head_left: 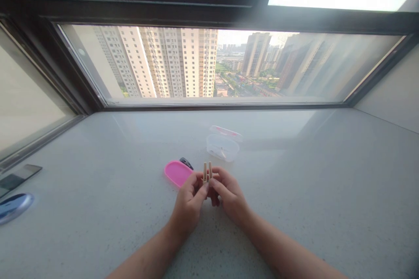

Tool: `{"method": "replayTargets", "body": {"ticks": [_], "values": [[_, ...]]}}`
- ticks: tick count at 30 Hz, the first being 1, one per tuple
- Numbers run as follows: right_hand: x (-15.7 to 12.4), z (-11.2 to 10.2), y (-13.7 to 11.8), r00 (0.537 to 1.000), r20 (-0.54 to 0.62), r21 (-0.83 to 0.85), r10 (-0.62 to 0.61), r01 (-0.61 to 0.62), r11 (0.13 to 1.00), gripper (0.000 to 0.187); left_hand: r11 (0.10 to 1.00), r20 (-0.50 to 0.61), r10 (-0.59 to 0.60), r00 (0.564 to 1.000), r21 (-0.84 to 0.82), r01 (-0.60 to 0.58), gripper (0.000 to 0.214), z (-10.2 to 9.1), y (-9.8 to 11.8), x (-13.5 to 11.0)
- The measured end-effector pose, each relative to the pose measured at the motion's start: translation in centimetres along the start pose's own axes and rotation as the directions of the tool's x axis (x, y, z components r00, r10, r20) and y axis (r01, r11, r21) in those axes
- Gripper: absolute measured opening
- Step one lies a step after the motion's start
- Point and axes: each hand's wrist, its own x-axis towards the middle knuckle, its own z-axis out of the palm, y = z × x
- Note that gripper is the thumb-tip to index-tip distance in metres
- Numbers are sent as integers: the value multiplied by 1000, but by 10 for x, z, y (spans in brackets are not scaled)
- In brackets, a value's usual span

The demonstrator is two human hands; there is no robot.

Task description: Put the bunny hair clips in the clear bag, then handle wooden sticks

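Note:
My left hand [188,202] and my right hand [229,194] meet over the pale stone sill, fingers pinched together on a small beige tweezer-like tool [207,171] whose two prongs point up and away from me. Just left of the hands lies a pink oval lid [176,172] with a small dark object [186,163] at its far edge. Beyond the hands sits an open clear plastic case [223,144] with a pink-marked lid.
The grey speckled sill [294,183] runs to a wide window with dark frames [212,105]. At the left edge lie a dark flat phone-like slab [16,177] and a bluish round object [13,207].

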Motion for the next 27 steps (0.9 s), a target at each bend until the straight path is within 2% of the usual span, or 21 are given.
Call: {"method": "replayTargets", "body": {"ticks": [9,17,23,27], "values": [[-2,-2,2,1000,11,6,-17,16,1000,21,1000,-15,-29,999,-1,29,17,-1,1,2],[-2,-3,2,998,-54,-17,-40,39,999,24,989,-99,-41,994,136,55,20,-5,-3,3],[1,-13,1,987,-145,-113,-64,48,992,26,982,-132,-40,990,178,63,20,-5,-4,3],[4,-18,4,990,-135,-237,-33,0,971,25,985,-121,-35,992,164,55,21,-3,-6,5]]}}
